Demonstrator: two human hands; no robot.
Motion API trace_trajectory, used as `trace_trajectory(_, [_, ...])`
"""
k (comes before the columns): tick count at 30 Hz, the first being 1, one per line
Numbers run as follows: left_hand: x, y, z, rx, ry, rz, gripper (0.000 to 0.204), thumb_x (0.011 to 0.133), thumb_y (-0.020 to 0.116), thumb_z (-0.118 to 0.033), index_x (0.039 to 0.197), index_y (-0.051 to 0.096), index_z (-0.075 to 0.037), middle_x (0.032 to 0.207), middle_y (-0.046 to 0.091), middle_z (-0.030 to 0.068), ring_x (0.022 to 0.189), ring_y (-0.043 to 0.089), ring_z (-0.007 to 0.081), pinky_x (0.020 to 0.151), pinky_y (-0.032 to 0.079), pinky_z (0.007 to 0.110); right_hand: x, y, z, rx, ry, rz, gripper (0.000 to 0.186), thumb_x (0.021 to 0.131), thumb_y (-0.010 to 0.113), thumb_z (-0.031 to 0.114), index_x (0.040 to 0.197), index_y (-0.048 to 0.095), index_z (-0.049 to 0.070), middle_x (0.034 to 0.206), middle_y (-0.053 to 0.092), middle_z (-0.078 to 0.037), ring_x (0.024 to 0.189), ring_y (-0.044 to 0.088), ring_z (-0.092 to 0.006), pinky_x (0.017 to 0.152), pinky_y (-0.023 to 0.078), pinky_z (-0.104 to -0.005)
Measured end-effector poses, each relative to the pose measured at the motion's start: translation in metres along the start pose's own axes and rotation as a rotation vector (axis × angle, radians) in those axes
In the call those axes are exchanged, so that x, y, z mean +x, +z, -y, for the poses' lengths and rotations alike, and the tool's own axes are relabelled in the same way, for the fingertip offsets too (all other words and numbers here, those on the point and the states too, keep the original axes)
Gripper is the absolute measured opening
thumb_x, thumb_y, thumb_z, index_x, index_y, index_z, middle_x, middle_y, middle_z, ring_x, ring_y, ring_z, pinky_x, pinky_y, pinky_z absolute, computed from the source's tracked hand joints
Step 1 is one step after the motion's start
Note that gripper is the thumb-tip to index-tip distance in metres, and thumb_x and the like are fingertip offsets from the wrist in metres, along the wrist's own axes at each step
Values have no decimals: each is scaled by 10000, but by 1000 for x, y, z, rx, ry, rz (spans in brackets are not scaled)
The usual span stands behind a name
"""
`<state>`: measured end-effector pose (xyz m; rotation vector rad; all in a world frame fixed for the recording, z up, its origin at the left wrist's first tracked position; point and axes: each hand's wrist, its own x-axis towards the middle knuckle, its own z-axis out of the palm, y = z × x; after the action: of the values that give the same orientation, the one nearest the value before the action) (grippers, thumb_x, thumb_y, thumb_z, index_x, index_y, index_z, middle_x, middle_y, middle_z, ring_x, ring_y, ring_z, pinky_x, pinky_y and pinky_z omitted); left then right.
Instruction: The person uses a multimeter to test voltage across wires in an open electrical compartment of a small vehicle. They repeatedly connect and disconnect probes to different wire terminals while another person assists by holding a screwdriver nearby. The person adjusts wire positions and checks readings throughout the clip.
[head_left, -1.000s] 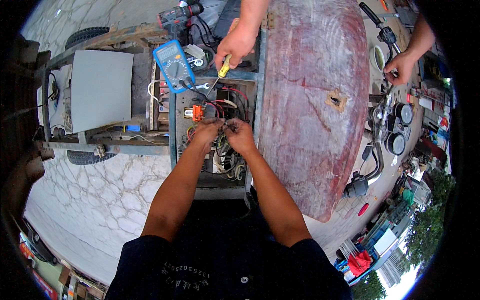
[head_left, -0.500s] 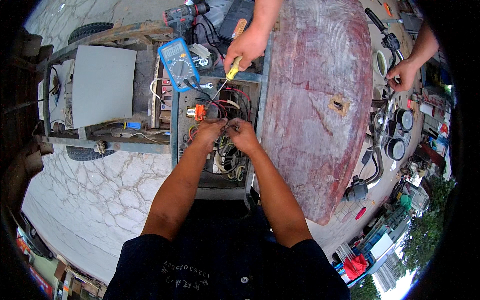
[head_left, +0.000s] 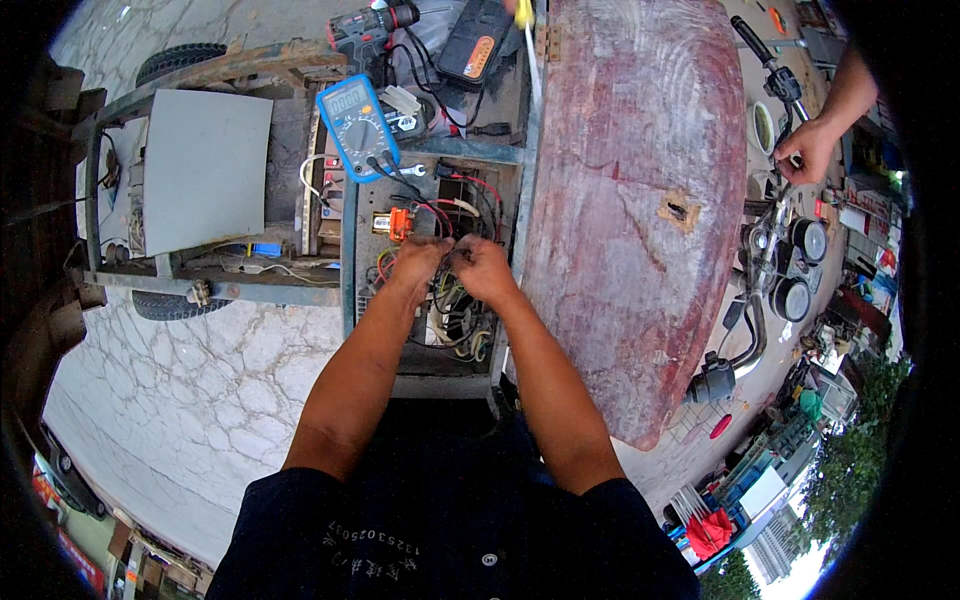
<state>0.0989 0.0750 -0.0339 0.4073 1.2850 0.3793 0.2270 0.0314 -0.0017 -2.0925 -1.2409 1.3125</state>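
Close together over an open metal compartment [head_left: 349, 230], my left hand [head_left: 416, 264] and my right hand [head_left: 484, 272] pinch at a bundle of wires [head_left: 452, 305]. The fingertips of both are closed on thin wire; the exact joint between them is hidden. Red, black and white leads [head_left: 470, 190] run above my fingers, and more tangled cables lie below. Just beyond my left hand sits an orange block-shaped electrical part [head_left: 401, 224]. A blue multimeter [head_left: 358, 132] with black leads plugged in rests on the frame, farther left.
A worn reddish seat panel [head_left: 620, 240] borders the compartment on the right. Another person's hand [head_left: 812, 148] touches the handlebar [head_left: 762, 320]. At the top edge is a blurred yellow-handled screwdriver [head_left: 525, 14]. A cordless drill [head_left: 365, 35] and black case [head_left: 472, 42] lie at the far side.
The other person's hand with the yellow screwdriver has pulled up and away from the compartment, leaving only the screwdriver at the top edge. My hands stay nearly in place.
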Motion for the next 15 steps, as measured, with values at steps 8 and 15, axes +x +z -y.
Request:
trace_trajectory(8, [9, -2, 11, -27, 46, -3, 132, 827, 660, -111, 786, 647, 13, 728, 612, 46, 636, 528, 143, 578, 417, 326, -1, 0, 10, -104, -8, 41, 213, 734, 577, 138, 876, 633, -11, 839, 632, -232, 788, 627, -382, 715, 488, -415])
trace_trajectory(15, [5, -10, 1, 99, 49, -2, 133, 839, 658, -134, 810, 652, -4, 740, 617, 45, 638, 528, 150, 587, 415, 321, -32, -22, 43, 445, 234, 263, 117, 828, 602, 119, 827, 619, 3, 645, 576, -40, 467, 473, -90, 418, 352, -266])
